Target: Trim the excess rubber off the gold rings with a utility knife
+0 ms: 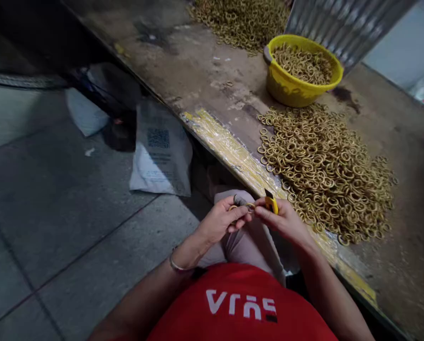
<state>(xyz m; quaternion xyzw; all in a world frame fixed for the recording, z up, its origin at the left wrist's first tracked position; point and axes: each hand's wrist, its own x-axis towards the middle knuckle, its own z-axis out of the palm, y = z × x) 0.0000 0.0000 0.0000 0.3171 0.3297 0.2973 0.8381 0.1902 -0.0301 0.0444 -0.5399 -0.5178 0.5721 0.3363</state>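
Observation:
Over my lap, my two hands meet close together. My left hand (223, 217) is closed around a few gold rings (233, 208) and a dark grey, rough-looking piece (239, 201) whose kind I cannot make out. One gold ring (250, 206) sits between the fingertips of both hands. My right hand (282, 215) is closed, its thumb and finger at that ring. A small yellow-and-black tool (272, 204), possibly a cutter, is tucked in the fingers of my right hand. Beside it on the worktable lies a large pile of gold rings (332, 170).
A yellow basin (293, 92) full of rings stands behind the pile on the worktable (197, 61). Farther back lies another ring pile (247, 21), near a corrugated metal sheet (332, 28). Yellow tape (229, 142) covers the table's edge. A white sack (162, 151) stands on the floor.

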